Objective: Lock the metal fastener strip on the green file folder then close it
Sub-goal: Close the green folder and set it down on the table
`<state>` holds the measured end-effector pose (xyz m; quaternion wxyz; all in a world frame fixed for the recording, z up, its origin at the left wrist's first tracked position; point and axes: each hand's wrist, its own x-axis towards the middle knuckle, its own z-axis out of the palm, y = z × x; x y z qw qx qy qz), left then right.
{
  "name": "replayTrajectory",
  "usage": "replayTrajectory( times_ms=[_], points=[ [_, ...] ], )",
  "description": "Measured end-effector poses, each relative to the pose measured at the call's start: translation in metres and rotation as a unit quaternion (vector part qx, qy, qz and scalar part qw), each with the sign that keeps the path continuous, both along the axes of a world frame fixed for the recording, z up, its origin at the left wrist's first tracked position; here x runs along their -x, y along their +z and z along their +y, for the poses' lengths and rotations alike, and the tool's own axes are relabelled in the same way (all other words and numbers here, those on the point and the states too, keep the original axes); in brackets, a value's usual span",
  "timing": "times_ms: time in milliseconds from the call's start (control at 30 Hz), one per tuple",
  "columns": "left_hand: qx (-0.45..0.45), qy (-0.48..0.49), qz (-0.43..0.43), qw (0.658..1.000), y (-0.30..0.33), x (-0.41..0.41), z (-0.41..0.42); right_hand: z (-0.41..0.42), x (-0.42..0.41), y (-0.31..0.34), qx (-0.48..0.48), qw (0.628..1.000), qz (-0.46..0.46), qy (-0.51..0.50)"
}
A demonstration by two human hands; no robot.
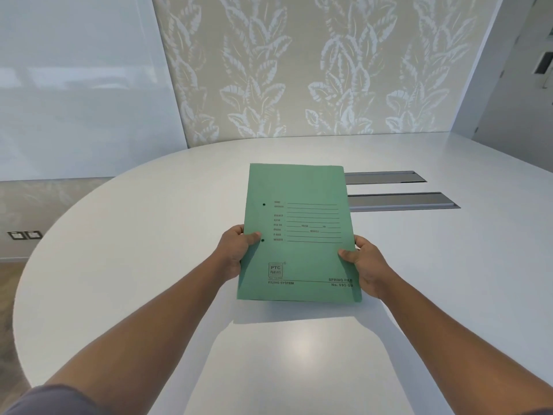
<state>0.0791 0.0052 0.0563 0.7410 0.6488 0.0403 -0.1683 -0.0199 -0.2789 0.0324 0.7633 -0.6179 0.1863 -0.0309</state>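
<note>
The green file folder [299, 235] is closed, its printed front cover facing me, held a little above the white table [134, 250]. My left hand [236, 250] grips its left edge, thumb on the cover near the lower punch hole. My right hand [363, 265] grips its right edge, thumb on the cover. The metal fastener strip is hidden inside the folder; only two small holes show near the left edge.
Two grey metal cable hatches [401, 200] are set into the table behind and right of the folder. A leaf-patterned wall panel [299, 70] stands beyond the table's far edge. Floor sockets [25, 235] lie to the left.
</note>
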Motion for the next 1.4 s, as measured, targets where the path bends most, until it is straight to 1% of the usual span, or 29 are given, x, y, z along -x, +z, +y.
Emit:
replayTrajectory(
  times_ms=[67,133,267,400,467,533,633,733,833,1000,1067,1133,1300,1400],
  points=[
    [-0.015,-0.037,0.002,0.999,-0.004,-0.005,0.006,0.004,-0.012,0.004,0.008,1.0,-0.015,-0.004],
    [-0.023,-0.035,-0.004,0.999,-0.008,-0.012,0.011,0.008,-0.025,0.009,0.012,1.0,-0.028,0.0],
    [-0.044,0.032,-0.03,0.998,-0.003,-0.041,0.023,0.023,-0.053,0.016,0.025,0.998,-0.027,0.042],
    [-0.066,0.094,-0.052,0.992,0.005,-0.082,0.037,0.039,-0.084,0.011,0.102,0.992,-0.006,0.073],
    [-0.086,0.12,-0.063,0.987,0.007,-0.103,0.043,0.045,-0.1,0.007,0.113,0.99,-0.02,0.076],
    [-0.106,0.138,-0.085,0.981,0.005,-0.122,0.047,0.05,-0.117,0.003,0.148,0.985,-0.043,0.075],
    [-0.147,0.161,-0.128,0.967,-0.001,-0.148,0.047,0.056,-0.142,-0.004,0.222,0.97,-0.068,0.072],
    [-0.22,0.175,-0.151,0.948,-0.014,-0.171,0.046,0.056,-0.168,-0.015,0.321,0.941,-0.075,0.077],
    [-0.291,0.177,-0.17,0.925,-0.027,-0.191,0.049,0.058,-0.19,-0.024,0.392,0.913,-0.063,0.089],
    [-0.358,0.168,-0.165,0.903,-0.047,-0.218,0.051,0.063,-0.216,-0.043,0.482,0.867,-0.022,0.124],
    [-0.377,0.163,-0.159,0.898,-0.054,-0.227,0.054,0.065,-0.225,-0.049,0.506,0.853,-0.024,0.127],
    [-0.394,0.156,-0.155,0.893,-0.06,-0.233,0.057,0.066,-0.233,-0.053,0.516,0.847,-0.033,0.123],
    [-0.423,0.128,-0.165,0.882,-0.068,-0.241,0.057,0.065,-0.241,-0.06,0.534,0.84,-0.047,0.081],
    [-0.456,0.108,-0.176,0.866,-0.07,-0.244,0.053,0.064,-0.241,-0.061,0.541,0.837,-0.037,0.068]
  ],
)
